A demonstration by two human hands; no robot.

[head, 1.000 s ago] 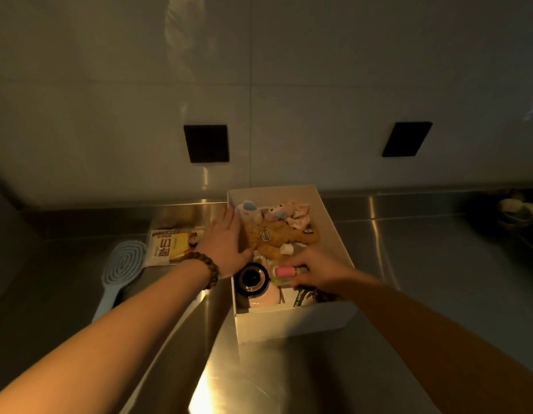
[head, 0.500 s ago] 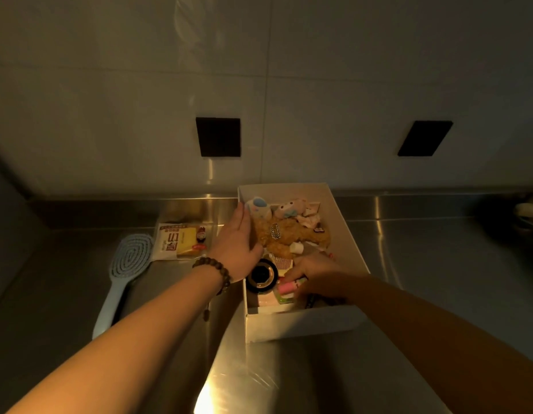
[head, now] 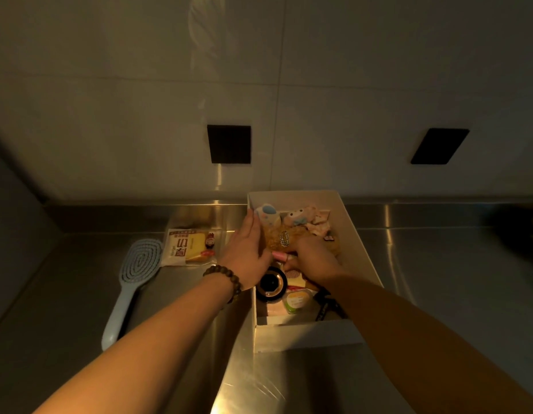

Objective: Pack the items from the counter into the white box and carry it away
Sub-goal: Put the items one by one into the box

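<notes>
Your right hand (head: 311, 258) has carried the small pink tube (head: 279, 256), pinched in its fingers, toward 12 o'clock inside the white cardboard box (head: 360, 249), left hand (head: 247, 255) flat on its rim; blue hairbrush (head: 130, 279) and snack packet (head: 190, 248) remain at 9 o'clock, unpacked.

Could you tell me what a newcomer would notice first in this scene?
Both hands, left hand and right hand, reach into a crowded white box at the middle of the steel counter. To its left lie a pale blue hairbrush and a snack packet.
</notes>
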